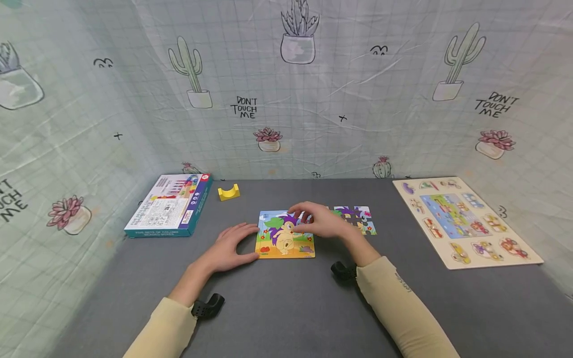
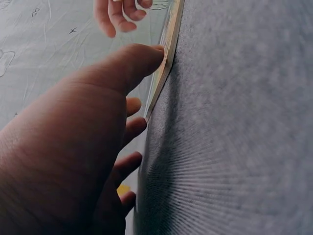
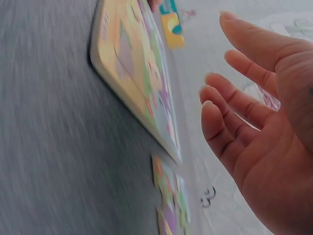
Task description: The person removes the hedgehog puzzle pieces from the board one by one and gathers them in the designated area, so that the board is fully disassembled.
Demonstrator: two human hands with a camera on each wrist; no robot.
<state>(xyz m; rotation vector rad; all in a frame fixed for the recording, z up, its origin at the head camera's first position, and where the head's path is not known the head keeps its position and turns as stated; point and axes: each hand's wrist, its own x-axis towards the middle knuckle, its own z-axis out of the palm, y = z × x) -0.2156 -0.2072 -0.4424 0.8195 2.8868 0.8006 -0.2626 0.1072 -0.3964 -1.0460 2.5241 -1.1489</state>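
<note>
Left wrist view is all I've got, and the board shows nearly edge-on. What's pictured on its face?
Observer: In the head view, the board shows a cartoon animal with purple spines.
Operator: Is anything lying loose beside it?
Observer: Yes, puzzle pieces lie to its right on the dark surface.
Operator: Is anything being held above it?
Observer: Nothing that I can see: the right wrist view shows a bare gap between the thumb and fingertips of the right grip.
</note>
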